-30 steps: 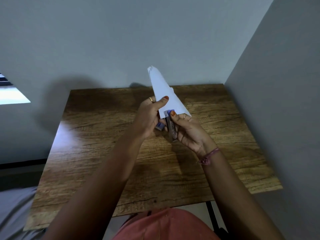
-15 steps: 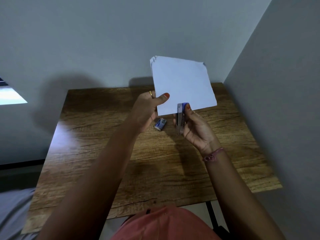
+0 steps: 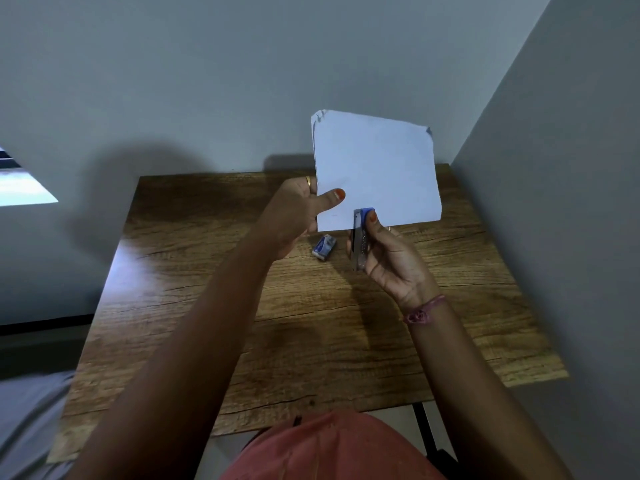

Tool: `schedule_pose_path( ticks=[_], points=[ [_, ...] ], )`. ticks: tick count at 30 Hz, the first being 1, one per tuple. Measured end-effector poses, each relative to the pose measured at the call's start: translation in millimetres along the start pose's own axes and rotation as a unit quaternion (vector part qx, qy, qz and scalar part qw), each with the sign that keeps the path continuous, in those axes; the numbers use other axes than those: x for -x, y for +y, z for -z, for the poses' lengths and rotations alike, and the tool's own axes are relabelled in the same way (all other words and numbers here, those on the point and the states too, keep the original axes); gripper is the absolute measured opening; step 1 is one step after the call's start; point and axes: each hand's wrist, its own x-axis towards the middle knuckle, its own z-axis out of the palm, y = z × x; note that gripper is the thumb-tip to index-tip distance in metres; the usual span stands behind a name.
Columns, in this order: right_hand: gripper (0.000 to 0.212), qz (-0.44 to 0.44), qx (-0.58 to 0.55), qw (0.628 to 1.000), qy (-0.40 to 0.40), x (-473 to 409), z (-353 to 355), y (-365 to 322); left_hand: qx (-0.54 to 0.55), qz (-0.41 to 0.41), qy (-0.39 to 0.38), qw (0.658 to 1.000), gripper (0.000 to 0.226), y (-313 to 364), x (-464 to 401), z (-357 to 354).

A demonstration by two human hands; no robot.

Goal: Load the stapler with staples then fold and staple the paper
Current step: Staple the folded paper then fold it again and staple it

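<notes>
- Grey walls meet in a corner behind a wood-grain counter (image 3: 311, 323), seen from the head camera looking down over both forearms.
- On the counter, a small blue staple box (image 3: 324, 247) lies just below the left hand's wrist line, apart from both hands.
- Left hand (image 3: 294, 216) pinches the folded paper (image 3: 375, 171) at its lower-left corner, thumb in front, other fingers (image 3: 309, 184) behind; the sheet is held up off the counter, flat face toward the camera.
- Right hand (image 3: 388, 258) is clenched around the stapler (image 3: 360, 239), whose long axis runs nearly upright, nose at the paper's bottom edge.
- The stapler's blue tip overlaps that edge left of its middle, close beside the left thumb; the thumb presses on the tip.
- Whether the paper sits fully between the stapler's arms is hard to tell from this angle; it looks so.
- Judged from this, the squeeze is the step in hand, and it falls to the right hand alone.
</notes>
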Motion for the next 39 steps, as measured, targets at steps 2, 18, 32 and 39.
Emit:
schedule_pose_path(
  ticks=[2,18,32,39],
  points=[
    [0.016,0.005,0.005,1.000,0.003,0,-1,0,0.010,0.002,-0.005,1.000,0.012,-2,0,1],
    [0.024,0.045,0.070,0.996,-0.029,0,-8,3,0.129,-0.124,0.098,0.979,0.031,-67,22,-50],
    [0.019,0.091,0.055,0.994,-0.016,1,-14,9,0.146,-0.071,0.074,0.984,0.027,-64,19,-47],
    [0.020,0.061,0.116,0.991,-0.028,3,-9,9,0.216,-0.009,0.099,0.971,0.034,-61,16,-40]
  ],
)
